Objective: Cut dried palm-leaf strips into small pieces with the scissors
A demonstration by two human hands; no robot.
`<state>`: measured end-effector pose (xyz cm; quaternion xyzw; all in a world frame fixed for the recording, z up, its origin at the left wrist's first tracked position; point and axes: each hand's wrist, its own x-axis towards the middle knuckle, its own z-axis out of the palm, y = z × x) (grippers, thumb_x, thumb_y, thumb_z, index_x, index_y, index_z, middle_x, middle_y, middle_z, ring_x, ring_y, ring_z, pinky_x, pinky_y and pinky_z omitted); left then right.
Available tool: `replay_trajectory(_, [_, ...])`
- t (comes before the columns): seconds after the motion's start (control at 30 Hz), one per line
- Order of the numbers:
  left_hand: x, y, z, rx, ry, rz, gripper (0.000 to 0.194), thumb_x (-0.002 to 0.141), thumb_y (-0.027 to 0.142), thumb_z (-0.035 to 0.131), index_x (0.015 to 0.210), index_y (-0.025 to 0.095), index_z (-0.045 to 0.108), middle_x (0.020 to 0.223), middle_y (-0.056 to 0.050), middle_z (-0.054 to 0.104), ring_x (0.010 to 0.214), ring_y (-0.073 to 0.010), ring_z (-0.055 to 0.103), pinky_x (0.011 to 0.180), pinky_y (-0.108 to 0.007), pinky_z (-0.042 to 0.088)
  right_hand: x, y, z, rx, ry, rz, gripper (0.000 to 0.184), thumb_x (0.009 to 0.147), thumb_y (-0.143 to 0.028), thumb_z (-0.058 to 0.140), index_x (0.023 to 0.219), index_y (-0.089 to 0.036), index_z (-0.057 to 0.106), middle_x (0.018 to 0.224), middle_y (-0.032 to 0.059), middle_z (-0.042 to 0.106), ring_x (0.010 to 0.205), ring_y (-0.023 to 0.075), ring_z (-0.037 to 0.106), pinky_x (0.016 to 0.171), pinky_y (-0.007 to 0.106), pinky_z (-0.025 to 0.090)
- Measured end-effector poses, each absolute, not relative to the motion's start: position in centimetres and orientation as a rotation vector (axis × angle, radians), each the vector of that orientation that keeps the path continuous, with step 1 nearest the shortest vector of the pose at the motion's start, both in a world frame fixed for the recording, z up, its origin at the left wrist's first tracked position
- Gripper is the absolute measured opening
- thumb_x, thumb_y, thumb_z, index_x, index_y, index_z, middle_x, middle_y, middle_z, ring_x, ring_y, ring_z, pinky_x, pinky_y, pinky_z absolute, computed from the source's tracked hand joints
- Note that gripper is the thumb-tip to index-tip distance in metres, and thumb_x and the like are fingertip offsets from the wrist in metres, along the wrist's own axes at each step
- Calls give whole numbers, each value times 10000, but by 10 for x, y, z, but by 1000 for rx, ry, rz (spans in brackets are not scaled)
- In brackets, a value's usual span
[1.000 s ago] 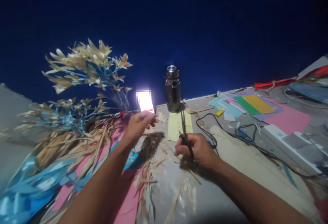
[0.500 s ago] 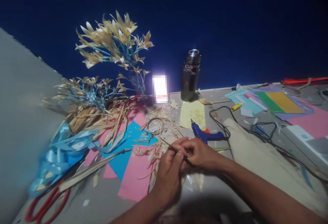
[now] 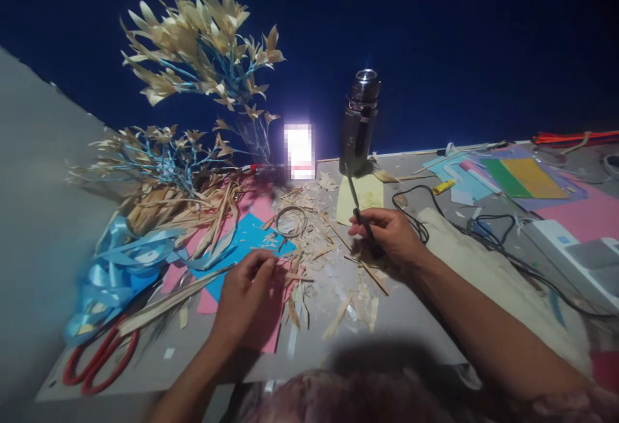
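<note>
My right hand (image 3: pixel 387 235) is closed round the handles of small black scissors (image 3: pixel 356 205), whose blades point up and away toward a dark metal flask (image 3: pixel 360 121). My left hand (image 3: pixel 246 284) rests on pink paper (image 3: pixel 264 320) with its fingertips pinched on a thin dry straw strip (image 3: pixel 278 257). Cut straw scraps (image 3: pixel 319 262) litter the grey table between both hands. A small wire ring (image 3: pixel 291 221) lies just beyond them, near a blue paper sheet (image 3: pixel 242 242).
Straw flower branches on blue stems (image 3: pixel 203 42) stand at the back left, with blue ribbon (image 3: pixel 120 268) and red-handled scissors (image 3: pixel 97 362) at the left. A bright phone screen (image 3: pixel 298 151), yellow paper (image 3: pixel 362 197), black cable (image 3: pixel 483 242), a white power strip (image 3: pixel 570 258) and coloured sheets (image 3: pixel 512 184) lie around.
My hands, joined in front of me half a second ago, have parted: the left dropped onto the pink paper, the right moved away with the scissors. The blue glue gun is hidden now.
</note>
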<state>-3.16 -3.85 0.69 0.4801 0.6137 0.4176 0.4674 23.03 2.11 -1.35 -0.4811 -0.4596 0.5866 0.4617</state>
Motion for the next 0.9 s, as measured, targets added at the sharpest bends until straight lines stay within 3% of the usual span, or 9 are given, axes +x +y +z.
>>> replay_trajectory(0.1, [-46,-52,-8,1574,1740,719,180,772,380,721,754,214,655,728,-21,621,679,-220,550,644,-319,413,229,21,-15,-1174,-1147,1471,369,594,-399,876,855,-161,767,781,54,735,689,181,656,622,295,536])
replay_trajectory(0.23, [-29,-64,-25,2005,1787,316,218,735,353,708,879,205,638,1010,-119,639,971,-338,584,825,-433,443,224,15,-21,-1188,-1209,1483,414,585,-391,889,895,-149,759,725,37,709,660,177,646,620,306,533])
replay_trajectory(0.33, [-25,-62,-29,2025,1766,300,63,819,261,550,799,221,594,918,-96,631,910,-300,599,798,-410,445,223,15,-22,-1210,-1241,1470,385,598,-367,883,887,-142,763,723,40,706,667,181,647,617,306,523])
replay_trajectory(0.4, [-31,-57,-28,1896,1717,387,128,838,237,502,724,230,561,802,-51,613,786,-249,592,725,-358,436,224,16,-21,-1222,-1227,1468,323,628,-348,862,854,-139,762,728,44,712,665,173,646,615,295,514])
replay_trajectory(0.57, [-49,-45,-17,1451,1649,674,164,804,307,607,672,214,577,622,5,572,603,-185,521,586,-284,379,224,19,-21,-1181,-1113,1519,264,662,-314,833,848,-141,764,719,43,728,621,144,633,572,253,493])
replay_trajectory(0.63, [-52,-41,-11,1456,1618,653,166,815,326,601,701,206,611,636,-2,604,611,-189,544,592,-285,391,225,19,-23,-1151,-1031,1535,299,651,-331,848,862,-138,762,701,41,724,602,140,628,543,236,480])
replay_trajectory(0.77, [-45,-33,-7,1821,1507,385,163,869,278,547,848,216,697,864,-48,714,835,-236,631,761,-338,451,228,22,-28,-1114,-948,1556,331,637,-351,870,854,-134,748,679,32,710,550,111,592,500,203,444])
replay_trajectory(0.9, [-21,-18,-18,2194,1548,389,244,945,244,466,878,187,693,897,-95,670,888,-254,600,791,-370,442,228,24,-30,-1140,-973,1535,332,638,-357,878,846,-136,744,668,33,703,547,112,585,490,201,446])
